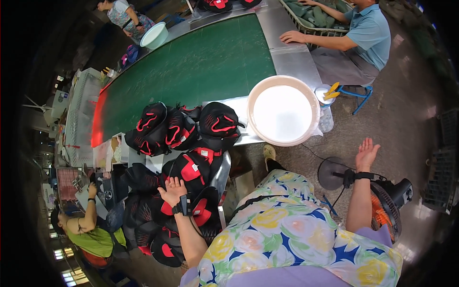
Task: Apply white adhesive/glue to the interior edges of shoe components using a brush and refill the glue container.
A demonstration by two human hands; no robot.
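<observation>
Black-and-red shoe uppers lie heaped at the near left, spilling from the near end of the worktop down toward the person's lap. A second cluster of the same uppers sits just beyond, on the near edge of the green belt surface. That green surface runs far and left with plenty of bare room along its middle; its right side ends in a metal edge strip.

Right of the far cluster, a wide shallow round basin rests at the worktop's near right corner, overhanging it slightly. An electric fan stands on the floor at the right, close to the person's right arm. A seated person in a blue shirt rests a hand on the metal strip at the far right; another in green works at the near left.

The left hand lies flat on top of the near heap, its grip open with fingers spread, clasping nothing. The right hand is raised over the floor, well apart from the uppers, grip open and empty.
</observation>
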